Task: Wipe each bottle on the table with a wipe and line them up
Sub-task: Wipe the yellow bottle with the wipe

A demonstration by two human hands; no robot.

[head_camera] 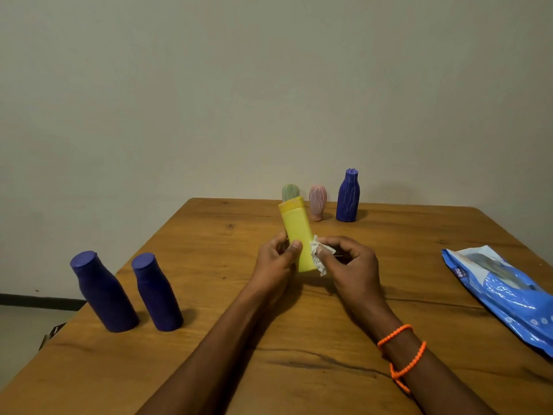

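Above the wooden table [269, 339], the left hand [273, 262] is gripping a tall yellow plastic bottle [297, 235] upright, steadying it while the right hand [350, 265] is pinching a crumpled white wipe [319, 255] against its side. Two dark blue bottles [128, 290] are standing together at left, seemingly lined up, while three more bottles [329, 197] are waiting at the far edge.

White lettering "mee" on the dark band at the near-left end of the blue wet-wipe pack [505, 295], lying at the table's right edge, no other readable text on the pack, bottles bearing no legible labels
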